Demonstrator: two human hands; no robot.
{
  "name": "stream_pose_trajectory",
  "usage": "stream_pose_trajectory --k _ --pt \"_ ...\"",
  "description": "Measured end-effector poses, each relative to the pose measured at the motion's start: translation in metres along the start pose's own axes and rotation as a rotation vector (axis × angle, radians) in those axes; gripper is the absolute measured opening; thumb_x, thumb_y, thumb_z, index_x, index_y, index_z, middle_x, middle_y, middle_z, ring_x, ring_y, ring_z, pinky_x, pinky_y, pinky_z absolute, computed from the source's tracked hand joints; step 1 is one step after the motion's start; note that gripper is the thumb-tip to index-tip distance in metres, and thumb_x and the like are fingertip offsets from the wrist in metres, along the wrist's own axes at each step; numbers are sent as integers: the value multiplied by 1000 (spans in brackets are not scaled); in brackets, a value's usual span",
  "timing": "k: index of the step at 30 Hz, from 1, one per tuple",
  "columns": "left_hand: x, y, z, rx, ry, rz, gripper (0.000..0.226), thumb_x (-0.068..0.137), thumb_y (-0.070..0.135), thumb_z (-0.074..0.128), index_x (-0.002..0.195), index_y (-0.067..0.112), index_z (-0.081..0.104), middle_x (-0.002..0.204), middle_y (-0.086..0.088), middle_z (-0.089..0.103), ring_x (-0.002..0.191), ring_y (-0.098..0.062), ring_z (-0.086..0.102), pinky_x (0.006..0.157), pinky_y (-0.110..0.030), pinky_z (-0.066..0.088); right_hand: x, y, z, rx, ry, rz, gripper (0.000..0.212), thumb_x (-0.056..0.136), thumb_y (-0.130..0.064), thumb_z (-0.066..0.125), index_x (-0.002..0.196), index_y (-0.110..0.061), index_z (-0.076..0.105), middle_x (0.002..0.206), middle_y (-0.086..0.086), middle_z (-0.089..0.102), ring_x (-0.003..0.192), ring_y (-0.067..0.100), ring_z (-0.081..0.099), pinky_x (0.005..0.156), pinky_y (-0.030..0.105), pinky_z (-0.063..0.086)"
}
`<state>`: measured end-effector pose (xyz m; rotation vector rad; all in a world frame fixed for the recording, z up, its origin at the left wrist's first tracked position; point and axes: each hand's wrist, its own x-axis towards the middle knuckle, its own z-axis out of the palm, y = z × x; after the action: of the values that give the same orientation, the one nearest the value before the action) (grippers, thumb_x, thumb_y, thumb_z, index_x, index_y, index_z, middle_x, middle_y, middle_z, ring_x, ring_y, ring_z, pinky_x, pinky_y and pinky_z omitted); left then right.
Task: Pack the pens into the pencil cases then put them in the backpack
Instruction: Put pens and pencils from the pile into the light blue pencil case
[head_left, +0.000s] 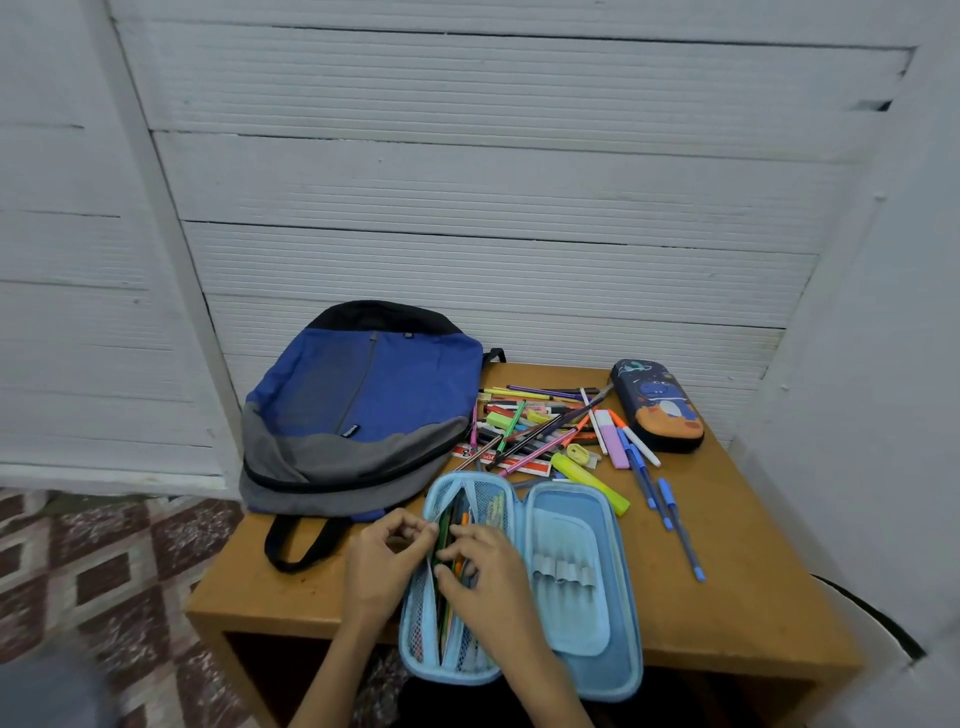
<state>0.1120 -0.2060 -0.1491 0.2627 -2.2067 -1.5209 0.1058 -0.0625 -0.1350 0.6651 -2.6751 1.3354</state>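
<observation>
A light blue pencil case (571, 587) lies open at the table's front edge, with several pens in its left mesh pocket. My left hand (384, 556) pinches the edge of that mesh pocket. My right hand (483, 566) holds pens inside the pocket, an orange one among them. A heap of loose pens and markers (540, 426) lies behind the case, and blue pens (670, 514) lie to its right. A dark blue pencil case (657, 405) sits shut at the back right. The blue and grey backpack (358, 410) lies flat at the back left.
The small wooden table (753, 571) stands against a white slatted wall. A patterned tiled floor (93, 571) lies to the left. The backpack's black strap (296, 545) trails toward the table's front. A yellow highlighter (592, 483) lies just behind the open case.
</observation>
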Motion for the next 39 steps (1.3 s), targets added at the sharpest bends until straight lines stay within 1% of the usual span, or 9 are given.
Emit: stream_pose_trajectory --k 3,8,11,18,22,27,32,36,39 --pt "0 -1 1 -12 -1 -5 18 81 17 75 68 27 68 67 0 67 65 -12 63 64 -25 49 -1 -1 0 -4 -7 -18 17 85 -26 65 96 -14 72 115 -9 55 98 10 51 92 24 44" --pt "-1 -3 1 -20 7 1 17 81 18 75 70 30 69 66 0 67 67 -16 64 68 -40 53 -1 -7 0 -19 18 2 19 79 -22 63 95 -14 69 104 -11 53 91 6 46 85 18 42" --pt "-2 -1 1 -34 7 12 18 81 17 75 70 30 70 68 0 69 68 -16 65 69 -39 54 2 -14 -2 -113 1 1 22 81 -21 61 102 -17 63 100 -10 45 103 8 44 84 17 38" --pt "-3 -1 2 -53 1 12 18 83 20 73 66 22 67 66 -6 67 65 -22 63 63 -34 50 10 -31 -10 -444 -20 -38 24 86 -14 53 109 -24 56 116 -4 54 117 19 41 97 31 30" --pt "-1 -3 2 -42 2 12 23 83 25 73 63 22 63 60 -4 62 56 -9 55 57 -26 45 12 -28 -16 -462 -18 17 34 87 -12 56 118 -24 51 138 -1 36 134 22 27 104 33 29" --pt "0 -7 3 -70 -12 -7 25 83 25 74 61 20 61 58 -4 60 55 -6 52 57 -26 44 16 -27 -20 -332 -101 127 43 85 -2 57 123 -22 51 128 2 44 128 20 36 90 30 41" --pt "0 -6 3 -54 -13 1 29 81 22 75 57 18 61 55 0 59 54 -5 52 55 -26 44 19 -20 -24 -269 -133 121 47 83 2 58 122 -23 54 127 -1 46 128 16 37 86 26 41" --pt "1 -10 3 -50 -9 14 29 80 21 76 56 17 60 55 2 59 55 -6 52 57 -28 44 15 -12 -26 -243 -150 65 38 87 -15 63 123 -23 54 127 -5 47 128 11 38 94 26 41" --pt "1 -9 3 -48 -10 19 29 81 22 75 57 17 61 55 2 59 55 -6 53 57 -24 44 16 -2 -43 -77 -109 71 35 89 -28 65 123 -27 56 125 -9 51 119 6 45 98 24 38"
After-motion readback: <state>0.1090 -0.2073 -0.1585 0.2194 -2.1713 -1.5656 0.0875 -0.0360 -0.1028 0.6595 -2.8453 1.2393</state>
